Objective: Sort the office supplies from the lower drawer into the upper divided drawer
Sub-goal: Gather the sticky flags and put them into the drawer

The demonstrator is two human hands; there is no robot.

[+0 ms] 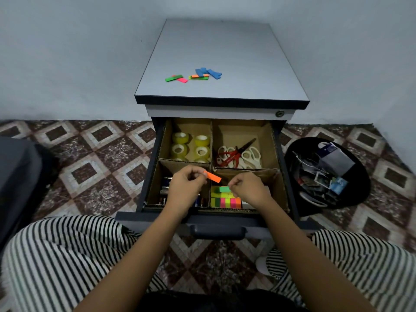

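Note:
The upper divided drawer [155,154] stands pulled out, split by cardboard into four compartments. My left hand [185,188] pinches an orange sticky-note strip [213,177] above the middle divider. My right hand [248,188] hovers over the front right compartment, fingers curled at a green strip [223,189] lying on stacked colourful sticky notes [225,199]. Tape rolls [191,146] fill the back left compartment, scissors [239,155] the back right. Batteries [163,195] lie in the front left, partly hidden by my left hand. The lower drawer is out of sight.
Loose coloured strips [194,75] lie on the cabinet top [225,52]. A black bin [326,174] with scraps stands to the right of the cabinet. My knees in striped trousers flank the drawer front and its handle [217,231]. A dark object sits at far left.

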